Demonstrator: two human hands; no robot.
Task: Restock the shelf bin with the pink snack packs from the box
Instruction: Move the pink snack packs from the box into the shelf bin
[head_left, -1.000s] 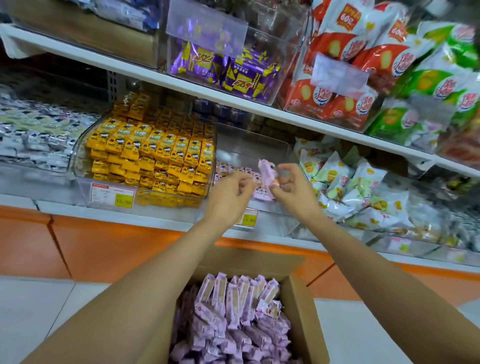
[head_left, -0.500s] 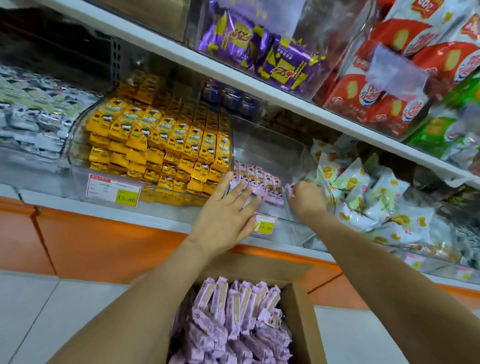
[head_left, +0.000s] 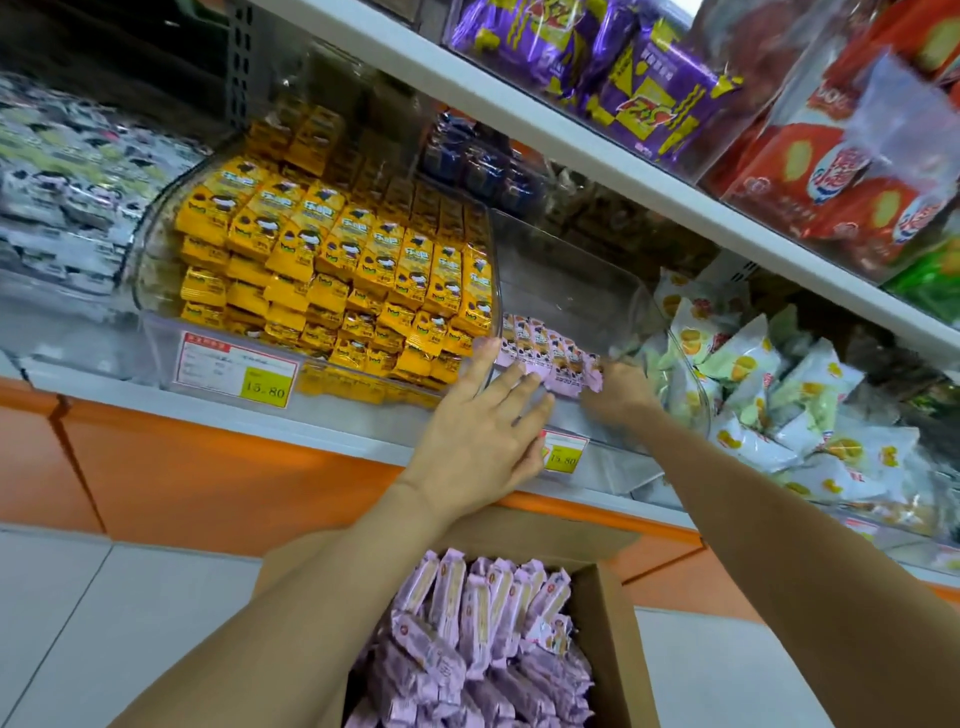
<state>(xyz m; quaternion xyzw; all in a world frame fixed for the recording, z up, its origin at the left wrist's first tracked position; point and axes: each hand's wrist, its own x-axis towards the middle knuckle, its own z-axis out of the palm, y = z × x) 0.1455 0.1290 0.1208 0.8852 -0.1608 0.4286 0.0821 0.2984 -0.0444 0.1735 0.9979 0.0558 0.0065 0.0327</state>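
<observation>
White shelves (head_left: 571, 140) fill most of what we see. Down low is the brown cardboard box (head_left: 608, 639), full of pink snack packs (head_left: 478, 623). Between them sits the clear shelf bin (head_left: 566, 291), right beside the bin of yellow packs (head_left: 337, 270). A second ago our right hand (head_left: 618, 392) held one pink pack up in the air in front of the bin. Now that hand is down in the bin, at the right end of the short row of pink packs (head_left: 545, 351) along the bin's front wall. Our left hand (head_left: 483, 431) has gone flat, with straight fingers touching the left part of the row. The right hand's fingers are curled at the last pack, but we cannot tell if they pinch it or have let go. We think one more pack is now in. The bin has lots of room behind the row and the box is full, so we think many more trips are needed.
</observation>
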